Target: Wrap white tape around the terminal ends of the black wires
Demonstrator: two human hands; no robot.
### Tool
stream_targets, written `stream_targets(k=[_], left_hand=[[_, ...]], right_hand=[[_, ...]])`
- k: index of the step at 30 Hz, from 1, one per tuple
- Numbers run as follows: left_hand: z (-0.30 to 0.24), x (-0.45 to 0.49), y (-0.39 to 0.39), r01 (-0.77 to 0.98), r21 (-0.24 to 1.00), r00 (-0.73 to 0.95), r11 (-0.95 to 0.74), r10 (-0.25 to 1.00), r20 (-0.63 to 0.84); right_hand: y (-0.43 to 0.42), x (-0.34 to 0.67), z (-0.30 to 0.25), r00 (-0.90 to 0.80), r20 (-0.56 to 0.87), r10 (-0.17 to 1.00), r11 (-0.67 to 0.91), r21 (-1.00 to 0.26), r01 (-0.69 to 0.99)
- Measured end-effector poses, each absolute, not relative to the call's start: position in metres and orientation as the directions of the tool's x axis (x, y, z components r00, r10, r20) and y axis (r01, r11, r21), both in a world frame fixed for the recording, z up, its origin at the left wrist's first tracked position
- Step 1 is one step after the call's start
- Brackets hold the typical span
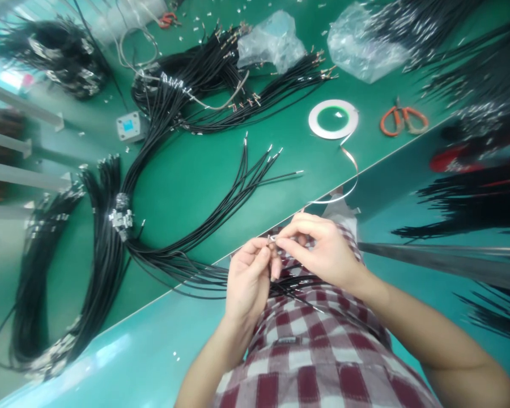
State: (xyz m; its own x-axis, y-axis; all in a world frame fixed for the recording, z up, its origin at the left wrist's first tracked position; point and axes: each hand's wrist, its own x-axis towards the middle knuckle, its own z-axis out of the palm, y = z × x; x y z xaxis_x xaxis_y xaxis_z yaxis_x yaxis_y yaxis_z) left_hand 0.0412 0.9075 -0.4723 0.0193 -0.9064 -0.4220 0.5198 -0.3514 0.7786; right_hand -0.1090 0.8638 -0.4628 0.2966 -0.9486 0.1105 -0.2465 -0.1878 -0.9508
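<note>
Black cables [204,273]: thin, dark and bendy, several with bright tips; they run to the left hand [249,277] and across the lap, left of the tape roll [313,119] and on the wearer's side of it.
White tags [121,218]: clustered round the thick bundle, well left of the tape roll.
Left fingers: thumb and forefinger pinch a small end, seemingly a cable's, nearer the wearer than the tape roll.
Right fingers: thumb and forefinger of the right hand [323,243] press together beside the left fingertips, on a tiny pale piece; I cannot tell exactly what it is.
Tape strip [357,170]: curls from the tape roll over the table edge towards the right hand, crossing the space between them.
Covered part: the fingertips hide most of the pinched end.
Orange-handled cutters [399,111]: flat on the green table [174,187], just right of the tape roll.
Clear bags: crumpled, beyond the tape roll, one to its left [272,42], one slightly right [361,45].
Grey box [130,126]: blue-labelled, well left of the tape roll.
</note>
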Motion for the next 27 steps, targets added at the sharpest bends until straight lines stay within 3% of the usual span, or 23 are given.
stream_targets(k=[6,13,27], left_hand=[[-0.474,0.047,0.907,0.556,0.725,-0.099,-0.407,-0.898,-0.428],[-0.482,0.061,0.901,0.550,0.600,-0.425,-0.581,-0.813,-0.398],[-0.479,0.054,0.908,0.569,0.693,-0.177,-0.443,-0.889,-0.423]], right_hand=[[0.861,-0.104,-0.464,0.344,0.063,-0.937,-0.148,-0.963,-0.227],[0.857,-0.101,-0.468,0.387,0.040,-0.921,-0.095,-0.988,-0.124],[0.854,-0.110,-0.467,0.425,0.132,-0.895,-0.203,-0.971,-0.126]])
